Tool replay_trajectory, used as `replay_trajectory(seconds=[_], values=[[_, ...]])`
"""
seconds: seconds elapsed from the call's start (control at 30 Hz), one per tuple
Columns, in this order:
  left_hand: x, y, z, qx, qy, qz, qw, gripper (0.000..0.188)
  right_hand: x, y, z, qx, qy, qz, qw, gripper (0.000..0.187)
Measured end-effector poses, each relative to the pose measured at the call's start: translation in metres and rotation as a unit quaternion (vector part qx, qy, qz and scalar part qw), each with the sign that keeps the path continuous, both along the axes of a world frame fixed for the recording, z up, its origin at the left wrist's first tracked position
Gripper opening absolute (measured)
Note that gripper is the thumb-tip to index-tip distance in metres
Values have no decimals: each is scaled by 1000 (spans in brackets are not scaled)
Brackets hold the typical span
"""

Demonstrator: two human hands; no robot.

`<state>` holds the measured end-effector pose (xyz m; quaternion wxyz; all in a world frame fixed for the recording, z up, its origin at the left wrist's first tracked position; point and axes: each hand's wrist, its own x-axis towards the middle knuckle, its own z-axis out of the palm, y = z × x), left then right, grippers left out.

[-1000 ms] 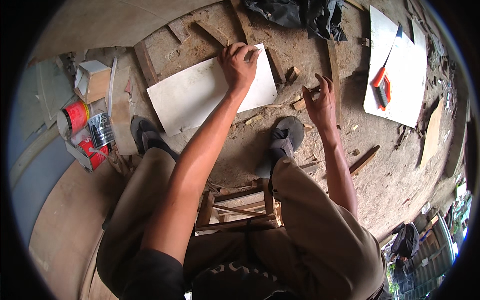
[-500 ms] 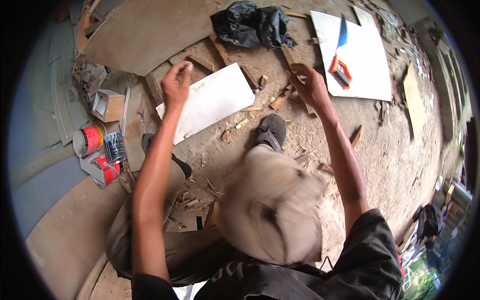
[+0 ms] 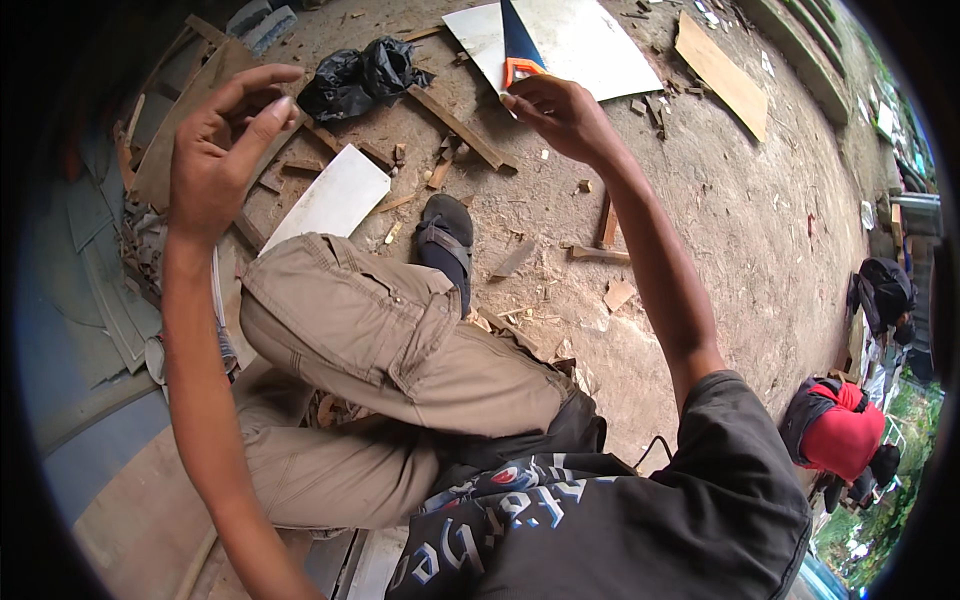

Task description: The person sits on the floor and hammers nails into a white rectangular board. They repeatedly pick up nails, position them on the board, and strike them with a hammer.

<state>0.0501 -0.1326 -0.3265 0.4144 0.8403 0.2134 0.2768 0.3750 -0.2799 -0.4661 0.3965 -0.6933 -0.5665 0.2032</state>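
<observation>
Judging by its thin blade, I expect the saw (image 3: 522, 42), at twelve o'clock over the white board (image 3: 595, 50), to feel light yet springy, best held by its orange handle (image 3: 524, 64). My right hand (image 3: 560, 115) meets that handle, fingers bent, grip unclear; my left hand (image 3: 222, 150), at ten o'clock, hangs half-curled, thumb apart, visibly empty.

A charcoal short-sleeved T-shirt (image 3: 660, 520) with pale gothic-style lettering (image 3: 497, 525) is worn with khaki cargo trousers (image 3: 345, 325), a dark sock (image 3: 441, 262) and a dark strapped sandal (image 3: 446, 225).
</observation>
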Motion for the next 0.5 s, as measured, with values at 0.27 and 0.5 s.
replay_trajectory(seconds=[0.27, 0.5], values=[[69, -83, -67, 122, 18, -29, 992, 25, 80, -102, 2, 27, -2, -179, 983, 34], [84, -85, -73, 93, 130, -82, 984, 28, 35, -175, -238, -248, 287, -276, 883, 33]])
